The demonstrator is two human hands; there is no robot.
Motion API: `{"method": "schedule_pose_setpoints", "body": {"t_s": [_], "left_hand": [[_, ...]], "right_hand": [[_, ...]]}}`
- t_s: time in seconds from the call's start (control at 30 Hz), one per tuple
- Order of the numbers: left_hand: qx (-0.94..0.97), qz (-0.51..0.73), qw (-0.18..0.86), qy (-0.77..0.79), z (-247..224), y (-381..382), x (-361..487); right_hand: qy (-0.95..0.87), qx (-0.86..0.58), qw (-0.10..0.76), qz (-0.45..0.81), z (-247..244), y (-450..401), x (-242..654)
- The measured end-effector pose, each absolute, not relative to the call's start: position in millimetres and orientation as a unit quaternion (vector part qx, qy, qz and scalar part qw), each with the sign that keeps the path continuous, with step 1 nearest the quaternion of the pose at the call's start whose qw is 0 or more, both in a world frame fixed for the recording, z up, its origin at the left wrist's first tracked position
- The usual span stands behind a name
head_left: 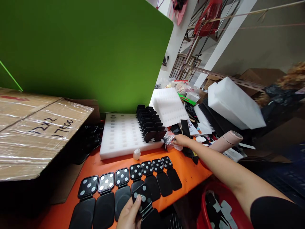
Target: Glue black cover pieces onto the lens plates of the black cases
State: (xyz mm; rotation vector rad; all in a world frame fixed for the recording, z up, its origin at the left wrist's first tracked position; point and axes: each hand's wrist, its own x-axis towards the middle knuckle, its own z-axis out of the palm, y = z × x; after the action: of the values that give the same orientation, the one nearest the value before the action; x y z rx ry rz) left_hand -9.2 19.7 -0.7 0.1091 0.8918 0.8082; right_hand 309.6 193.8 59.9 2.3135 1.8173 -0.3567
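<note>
My left hand (128,214) grips an opened black hinged case (144,194) at the front of the table, thumb on its lid of pale round dots. Beyond it, a row of similar opened cases (106,182) lies on the orange tabletop, lids to the back and plain black halves to the front. My right hand (182,140) is stretched out to the far right, fingers closed at a crumpled clear plastic bag (168,139). Whether something small is between those fingers is hidden. A small white rounded bottle (136,154) stands behind the row.
A white slotted foam block (121,135) holds upright black pieces (149,122). A wrapped carton (35,133) juts in at left, below a green panel (83,54). At right are a phone (185,128), a pink tumbler (227,140), clutter and a red bucket (202,206).
</note>
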Motion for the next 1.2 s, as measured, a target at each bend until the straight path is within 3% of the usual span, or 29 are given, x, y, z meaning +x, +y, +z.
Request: {"method": "schedule_pose_setpoints", "body": {"t_s": [0.23, 0.57, 0.73, 0.87, 0.97, 1.13, 1.2], "left_hand": [[0.072, 0.384, 0.815, 0.428, 6, 21, -10], [0.173, 0.418, 0.773, 0.444, 13, 21, -13], [0.234, 0.441, 0.708, 0.5, 9, 20, -18], [0.247, 0.443, 0.714, 0.483, 7, 19, -16], [0.239, 0.435, 0.73, 0.47, 5, 17, -12], [0.271, 0.423, 0.743, 0.442, 0, 13, -2], [0.282, 0.416, 0.749, 0.432, -1, 11, 1]], "right_hand": [[0.653, 0.728, 0.071, -0.198, 94, 154, 307], [0.744, 0.576, -0.056, -0.334, 88, 23, 160], [0.72, 0.584, -0.113, -0.357, 81, 12, 146], [0.703, 0.579, -0.165, -0.378, 74, 11, 148], [0.662, 0.569, -0.269, -0.408, 68, 10, 147], [0.503, 0.448, -0.563, -0.478, 61, 13, 126], [0.453, 0.396, -0.624, -0.499, 61, 16, 115]]}}
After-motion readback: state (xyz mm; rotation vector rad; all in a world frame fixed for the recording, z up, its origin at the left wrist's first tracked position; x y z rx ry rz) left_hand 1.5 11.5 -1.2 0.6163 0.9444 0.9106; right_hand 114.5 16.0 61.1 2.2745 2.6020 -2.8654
